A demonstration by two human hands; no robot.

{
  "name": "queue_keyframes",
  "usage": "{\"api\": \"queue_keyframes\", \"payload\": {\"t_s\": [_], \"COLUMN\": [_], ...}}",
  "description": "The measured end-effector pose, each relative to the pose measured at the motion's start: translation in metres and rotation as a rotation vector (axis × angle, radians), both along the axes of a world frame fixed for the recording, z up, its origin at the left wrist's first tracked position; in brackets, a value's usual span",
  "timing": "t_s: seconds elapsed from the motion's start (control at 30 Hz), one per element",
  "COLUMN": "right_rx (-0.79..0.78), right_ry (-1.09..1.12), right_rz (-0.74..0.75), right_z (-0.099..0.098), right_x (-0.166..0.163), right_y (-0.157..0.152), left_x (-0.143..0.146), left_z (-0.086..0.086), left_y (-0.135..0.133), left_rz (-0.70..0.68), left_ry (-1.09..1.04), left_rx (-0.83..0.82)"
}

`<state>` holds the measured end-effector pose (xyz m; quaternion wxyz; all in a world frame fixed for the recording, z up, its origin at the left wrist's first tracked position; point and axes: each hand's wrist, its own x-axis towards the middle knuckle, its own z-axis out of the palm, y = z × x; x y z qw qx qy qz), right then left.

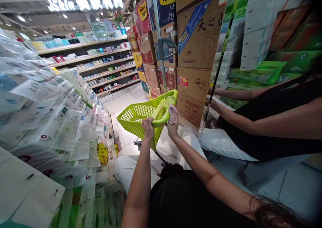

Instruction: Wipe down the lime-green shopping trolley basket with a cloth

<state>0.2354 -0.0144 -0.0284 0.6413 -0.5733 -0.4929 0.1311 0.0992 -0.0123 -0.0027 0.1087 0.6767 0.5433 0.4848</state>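
A lime-green plastic shopping basket point(137, 112) with a perforated wall stands in front of me on dark wheeled legs. My left hand point(148, 127) is closed round the near left part of its rim. In my right hand point(173, 125) is a crumpled, pale pinkish cloth point(173, 114), pressed against the outer right side of the basket's handle end point(167, 103). The fingers of my right hand are partly hidden by the cloth. Inside the basket I can make out only its green wall and floor.
Plastic-wrapped packs point(60, 120) are piled along my left. Stacked cardboard boxes point(193, 53) rise at the right, behind a pole with a grey handle point(167, 49). A mirror point(241, 97) at far right reflects me. Product shelves point(105, 61) stand beyond the tiled floor point(125, 95).
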Motion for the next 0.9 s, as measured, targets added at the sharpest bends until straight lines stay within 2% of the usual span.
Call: {"api": "queue_keyframes", "payload": {"t_s": [0.17,0.33,0.4,0.6,0.77,0.9], "right_rx": [-0.031,0.01,0.01,-0.012,0.005,0.02], "right_ry": [0.006,0.09,0.1,-0.162,-0.162,-0.119], "right_rz": [-0.049,0.008,0.009,-0.062,-0.025,0.037], "right_z": [-0.012,0.008,0.01,-0.004,0.009,0.015], "right_x": [-0.013,0.014,0.016,0.004,0.035,0.059], "right_y": [-0.017,-0.003,-0.008,-0.041,-0.011,0.009], "left_x": [0.001,0.002,0.006,0.024,0.029,0.001], "left_z": [-0.002,-0.003,-0.005,-0.009,-0.014,-0.02], "left_y": [-0.002,-0.005,-0.004,-0.006,-0.008,0.008], "left_rz": [0.012,-0.029,-0.009,0.065,0.058,0.007], "left_ry": [0.011,0.032,0.029,0.045,0.125,0.268], "left_rx": [0.007,-0.034,-0.038,-0.011,0.022,0.019]}}
